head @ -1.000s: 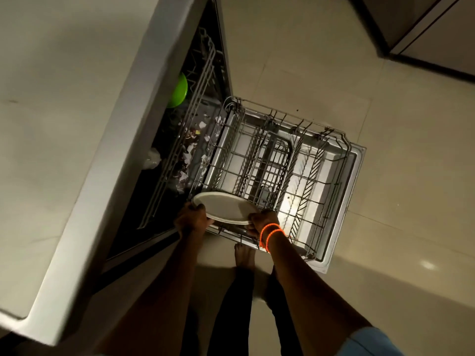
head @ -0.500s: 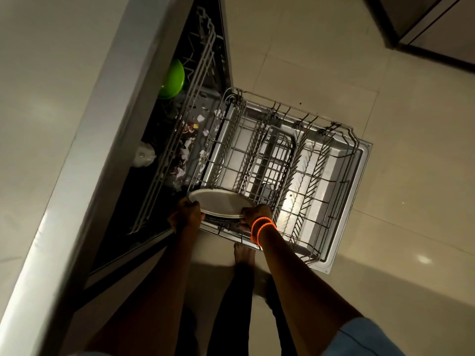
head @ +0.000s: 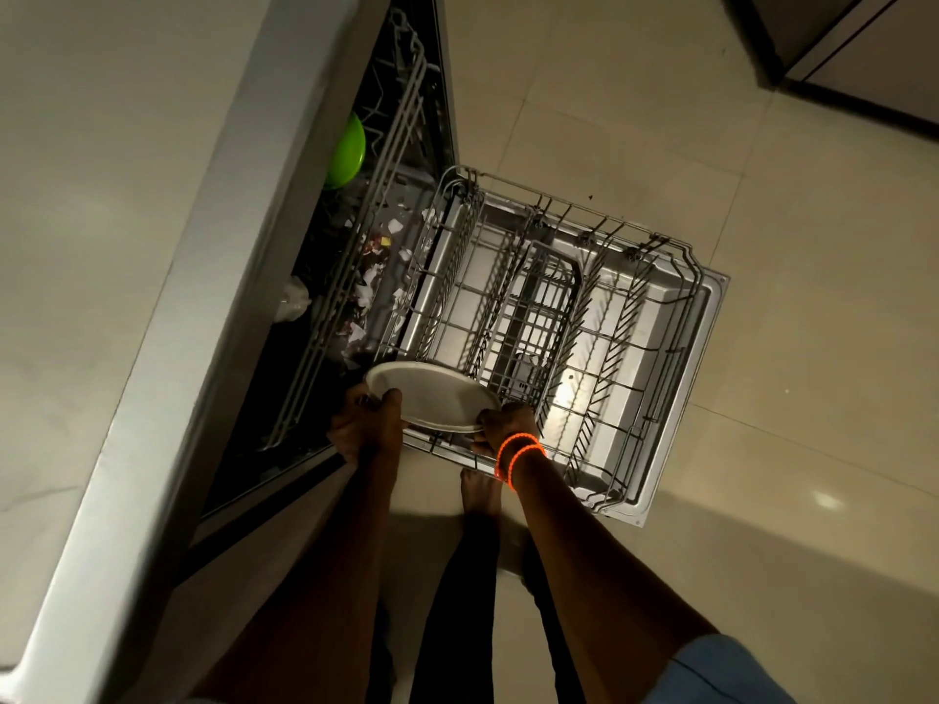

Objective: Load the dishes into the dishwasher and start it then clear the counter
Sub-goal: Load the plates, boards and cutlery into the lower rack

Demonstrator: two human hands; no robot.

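Plate gripped at its rims by left hand and right hand above lower rack.

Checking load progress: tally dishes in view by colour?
White plate, held by left hand and right hand over the lower rack: 1
Green dish in the upper rack: 1
Clear item, kind unclear: 1
Total: 3

White plate, green bowl, orange bangles.
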